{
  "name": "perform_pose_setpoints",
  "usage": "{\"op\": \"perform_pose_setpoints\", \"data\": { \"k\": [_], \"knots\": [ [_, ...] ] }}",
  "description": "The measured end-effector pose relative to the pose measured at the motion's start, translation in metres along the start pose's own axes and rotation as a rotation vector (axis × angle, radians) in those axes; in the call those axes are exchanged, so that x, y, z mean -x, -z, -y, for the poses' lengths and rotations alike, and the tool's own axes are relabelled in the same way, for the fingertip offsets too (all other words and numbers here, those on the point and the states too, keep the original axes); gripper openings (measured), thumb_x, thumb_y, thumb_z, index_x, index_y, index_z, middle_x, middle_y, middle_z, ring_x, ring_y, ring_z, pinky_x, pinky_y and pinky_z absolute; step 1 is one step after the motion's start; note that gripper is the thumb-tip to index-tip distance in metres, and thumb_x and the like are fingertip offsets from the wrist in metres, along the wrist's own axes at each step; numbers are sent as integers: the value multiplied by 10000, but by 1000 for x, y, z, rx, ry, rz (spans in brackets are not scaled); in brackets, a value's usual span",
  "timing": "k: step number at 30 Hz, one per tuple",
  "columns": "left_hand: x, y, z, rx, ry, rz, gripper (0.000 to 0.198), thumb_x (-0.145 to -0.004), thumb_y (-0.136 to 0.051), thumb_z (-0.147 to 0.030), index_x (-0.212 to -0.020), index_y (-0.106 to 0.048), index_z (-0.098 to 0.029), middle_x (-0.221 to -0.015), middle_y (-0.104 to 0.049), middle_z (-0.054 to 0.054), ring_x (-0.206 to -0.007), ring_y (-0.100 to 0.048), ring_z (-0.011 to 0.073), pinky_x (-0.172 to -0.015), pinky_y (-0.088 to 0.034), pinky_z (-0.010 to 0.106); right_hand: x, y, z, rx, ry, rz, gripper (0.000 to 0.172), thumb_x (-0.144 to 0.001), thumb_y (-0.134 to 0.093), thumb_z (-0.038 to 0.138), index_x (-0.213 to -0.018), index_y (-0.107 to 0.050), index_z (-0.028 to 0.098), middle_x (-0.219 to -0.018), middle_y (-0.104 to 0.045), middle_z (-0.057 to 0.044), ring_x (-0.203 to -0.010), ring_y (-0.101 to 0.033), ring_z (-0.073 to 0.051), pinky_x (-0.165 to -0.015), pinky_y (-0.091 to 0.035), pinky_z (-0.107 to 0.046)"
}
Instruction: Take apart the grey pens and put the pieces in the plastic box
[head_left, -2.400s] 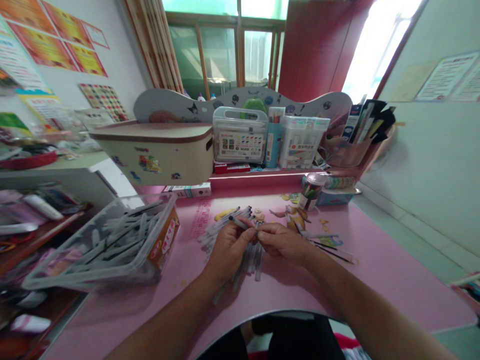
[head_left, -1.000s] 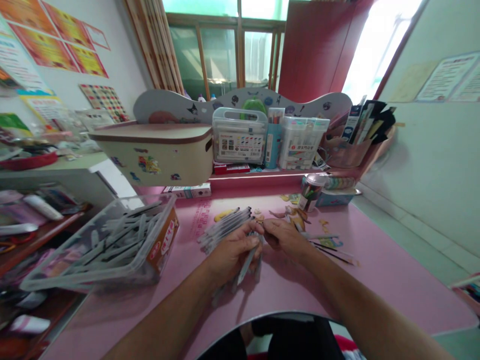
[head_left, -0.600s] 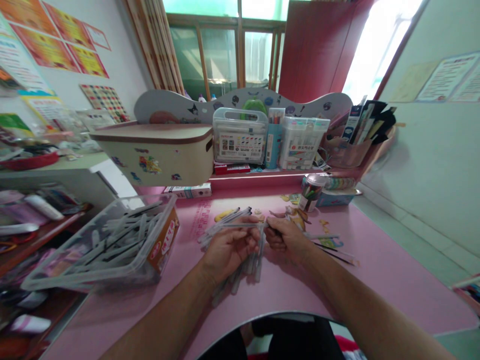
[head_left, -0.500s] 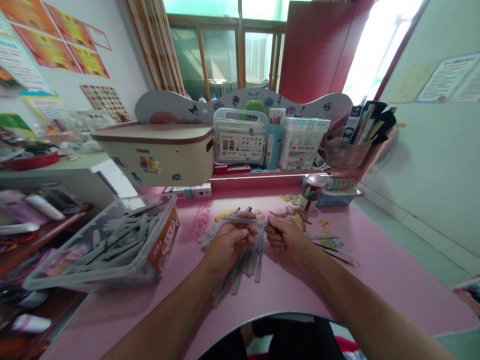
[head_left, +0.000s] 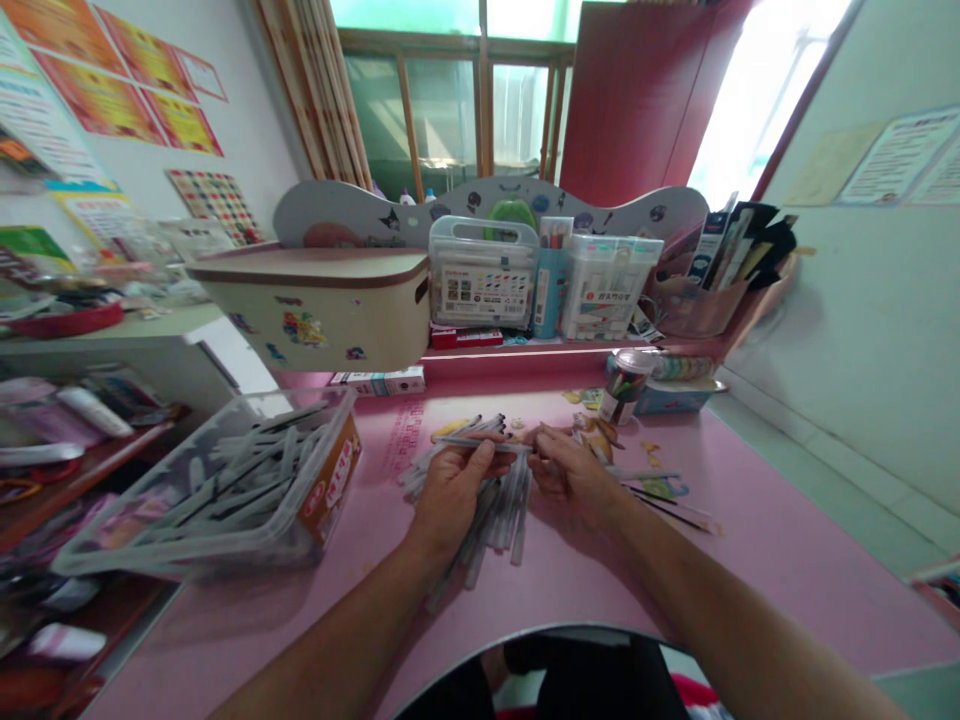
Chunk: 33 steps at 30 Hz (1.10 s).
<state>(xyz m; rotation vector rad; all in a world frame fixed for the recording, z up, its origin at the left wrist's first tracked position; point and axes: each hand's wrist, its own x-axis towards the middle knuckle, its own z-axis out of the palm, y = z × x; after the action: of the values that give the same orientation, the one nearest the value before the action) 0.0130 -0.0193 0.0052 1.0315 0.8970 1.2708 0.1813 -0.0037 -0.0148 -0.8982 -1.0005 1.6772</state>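
Note:
My left hand (head_left: 459, 482) is closed on a thin translucent tube (head_left: 472, 442), its thumb pressed along it. The tube lies nearly level, its right end reaching my right hand (head_left: 568, 468). The fingers of my right hand are pinched together at that end; whatever they grip is too small to make out. Beneath and between the hands, several similar grey-white tubes (head_left: 516, 510) lie fanned out on the pink desk (head_left: 600, 590). A few thin dark sticks (head_left: 671, 500) and a clear tube (head_left: 646, 474) rest beside my right wrist.
An open clear bin (head_left: 341, 480) full of tubes stands at the left. Behind are a lidded cream box (head_left: 337, 320), marker cases (head_left: 484, 285) and a pen holder (head_left: 694, 300) on the shelf. A clear jar (head_left: 624, 385) stands at the desk's back right.
My left thumb now lies flatter along the tube, and the tube has shifted slightly to the left. My right hand's fingers have loosened a little from their tighter curl.

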Motion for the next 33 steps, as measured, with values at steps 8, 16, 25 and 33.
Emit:
{"op": "perform_pose_setpoints", "data": {
  "k": [8,16,25,33],
  "knots": [
    [2,-2,-2,4,3,-37,294,-780,-717,-406,-907,-691,-143,-831,-743,81,-750,-703,181,-722,-548,288,-1,0,-2,50,45,53,262,-767,-667,373,-701,-492,190,-509,-413,78,-397,-262,-51,-376,-147,-195],
    [2,-1,-2,-35,-21,-26,277,-798,-701,-397,-901,-692,-140,-828,-741,85,-764,-703,188,-735,-547,297,-3,-2,-4,77,-12,-33,349,-793,-608,499,-682,-539,175,-526,-478,41,-398,-300,-55,-362,-132,-203],
    [3,-2,-3,-44,-25,-35,272,-790,-707,-397,-891,-695,-145,-821,-741,80,-761,-701,187,-742,-543,299,2,-6,3,20,1,26,259,-729,-675,412,-775,-538,198,-527,-452,77,-378,-268,-49,-358,-137,-194],
    [1,1,-1,-67,-38,-33,274,-821,-676,-393,-910,-685,-134,-845,-740,89,-772,-702,193,-741,-549,302,-1,-2,-4,126,-1,30,348,-779,-640,469,-648,-516,172,-499,-434,55,-400,-285,-47,-369,-141,-202]
  ]
}}
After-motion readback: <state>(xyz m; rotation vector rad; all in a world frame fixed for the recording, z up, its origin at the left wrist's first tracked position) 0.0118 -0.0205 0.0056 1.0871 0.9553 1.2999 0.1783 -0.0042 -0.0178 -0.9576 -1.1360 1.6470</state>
